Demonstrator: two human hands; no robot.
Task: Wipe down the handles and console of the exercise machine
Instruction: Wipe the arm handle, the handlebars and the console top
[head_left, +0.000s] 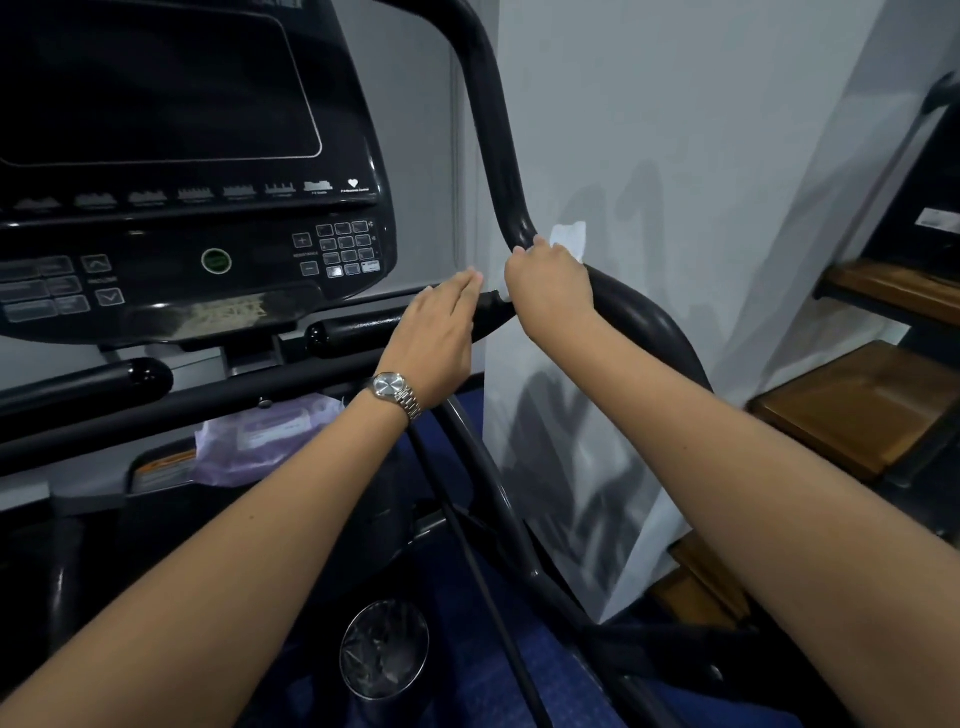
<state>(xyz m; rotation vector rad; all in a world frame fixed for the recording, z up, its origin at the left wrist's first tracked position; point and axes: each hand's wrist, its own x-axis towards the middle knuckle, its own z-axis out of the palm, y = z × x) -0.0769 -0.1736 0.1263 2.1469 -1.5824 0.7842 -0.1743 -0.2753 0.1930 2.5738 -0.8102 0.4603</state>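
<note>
Though upright above the bend, handle (497, 156) in right hand (550, 291) with wipe (569, 238).

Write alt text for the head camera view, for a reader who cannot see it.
A person's right hand grips a white wipe around the curved handle of an exercise machine; the left hand, wearing a wristwatch, rests flat on a shorter bar beside the dark console.
</note>
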